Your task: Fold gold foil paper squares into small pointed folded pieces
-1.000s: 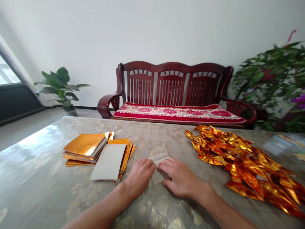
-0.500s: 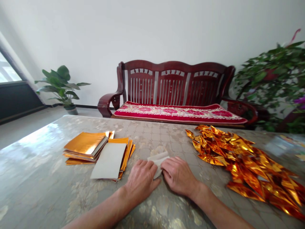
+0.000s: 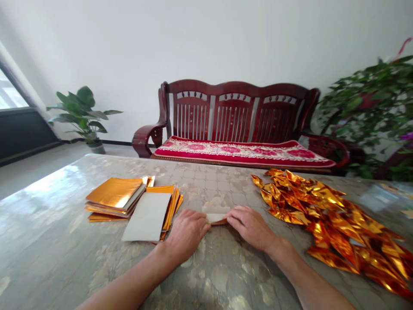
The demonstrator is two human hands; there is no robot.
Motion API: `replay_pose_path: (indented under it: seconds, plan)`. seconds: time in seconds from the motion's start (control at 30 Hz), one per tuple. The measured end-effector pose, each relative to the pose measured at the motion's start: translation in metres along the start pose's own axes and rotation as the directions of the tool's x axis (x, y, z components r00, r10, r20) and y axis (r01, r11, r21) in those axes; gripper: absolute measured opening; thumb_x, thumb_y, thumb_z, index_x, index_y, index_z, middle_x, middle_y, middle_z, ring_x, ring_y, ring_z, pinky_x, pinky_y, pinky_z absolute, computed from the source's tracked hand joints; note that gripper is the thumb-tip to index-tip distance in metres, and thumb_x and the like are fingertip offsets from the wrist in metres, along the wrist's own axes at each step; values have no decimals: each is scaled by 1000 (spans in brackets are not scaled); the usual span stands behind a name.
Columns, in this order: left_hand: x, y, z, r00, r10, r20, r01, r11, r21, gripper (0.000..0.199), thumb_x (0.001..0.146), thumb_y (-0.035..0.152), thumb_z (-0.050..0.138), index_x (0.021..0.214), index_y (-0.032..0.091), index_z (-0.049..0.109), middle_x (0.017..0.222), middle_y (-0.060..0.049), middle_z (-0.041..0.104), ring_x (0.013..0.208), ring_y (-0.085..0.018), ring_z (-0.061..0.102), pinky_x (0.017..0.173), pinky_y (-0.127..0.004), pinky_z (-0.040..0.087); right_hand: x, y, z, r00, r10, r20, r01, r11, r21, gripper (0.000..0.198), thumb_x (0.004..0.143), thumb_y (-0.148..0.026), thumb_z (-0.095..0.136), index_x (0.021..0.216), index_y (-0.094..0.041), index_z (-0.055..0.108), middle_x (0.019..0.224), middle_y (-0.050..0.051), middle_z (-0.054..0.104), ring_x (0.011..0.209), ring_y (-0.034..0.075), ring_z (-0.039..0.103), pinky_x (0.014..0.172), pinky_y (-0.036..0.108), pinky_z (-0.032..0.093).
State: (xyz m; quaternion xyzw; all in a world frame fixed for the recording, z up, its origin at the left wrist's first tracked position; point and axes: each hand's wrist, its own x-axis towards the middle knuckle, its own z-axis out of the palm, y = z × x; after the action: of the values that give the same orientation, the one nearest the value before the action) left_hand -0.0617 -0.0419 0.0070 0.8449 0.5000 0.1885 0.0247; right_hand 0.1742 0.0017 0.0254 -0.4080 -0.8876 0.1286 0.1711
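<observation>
Between my hands lies a small sheet of foil paper [image 3: 217, 217], pale side up, with its near edge folded and a thin orange strip showing. My left hand [image 3: 190, 228] pinches the left end of the fold. At the right end, my right hand [image 3: 250, 226] grips with thumb and fingers. Left of my hands are a stack of gold foil sheets [image 3: 114, 193] and a fanned stack topped by a pale sheet [image 3: 147, 216]. A heap of folded gold foil pieces [image 3: 322, 215] spreads over the table's right side.
A patterned cover lies on the table [image 3: 106, 267]. A clear plastic bag [image 3: 383, 196] rests near the right edge. Beyond the table stand a dark red wooden bench [image 3: 230, 114], a potted plant [image 3: 84, 114] at left and leafy plants [image 3: 371, 99] at right.
My hands have moved apart to the two ends of the sheet. The sheet was crumpled and tilted between them; now it lies flatter and straighter, its folded near edge showing.
</observation>
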Motion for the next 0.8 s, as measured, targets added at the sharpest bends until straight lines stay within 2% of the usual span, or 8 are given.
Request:
replay_pose_path:
  seconds: [0.1,0.23,0.37,0.57,0.8]
  plan:
    - [1,-1,0,998,-49,-39,47,998,-48,29,100,29,47,91,23,74,95,-4,75,94,-20,66,92,-35,43,1,5,5,999,47,-19,-46,998,40,27,98,-28,48,92,-23,74,91,2,72,91,17,61,82,28,42]
    - [6,-2,0,986,-161,-47,156,983,-93,19,93,30,59,88,24,76,93,-2,76,92,-21,66,90,-36,43,2,6,12,992,109,-64,-103,990,93,20,92,-24,56,85,-24,75,92,0,75,91,17,62,84,28,43]
    - [10,0,0,971,-235,-42,229,967,-115,14,89,29,64,84,25,76,88,-1,76,90,-20,67,87,-35,41,2,3,16,981,164,-107,-157,985,71,18,89,-24,57,80,-24,73,87,-1,75,87,17,61,82,28,43]
    - [11,1,-1,957,-282,-65,274,955,-108,8,83,26,68,79,26,74,85,1,74,88,-20,64,85,-34,38,1,-1,18,974,192,-121,-192,981,10,17,89,-25,58,80,-24,72,86,0,73,88,17,61,79,27,42]
    - [12,3,-2,951,-306,-45,303,951,-59,16,89,31,61,80,24,73,85,-1,72,86,-20,63,83,-34,37,1,5,26,973,179,-145,-180,984,11,11,86,-23,63,77,-24,69,84,0,70,88,18,60,77,28,42]
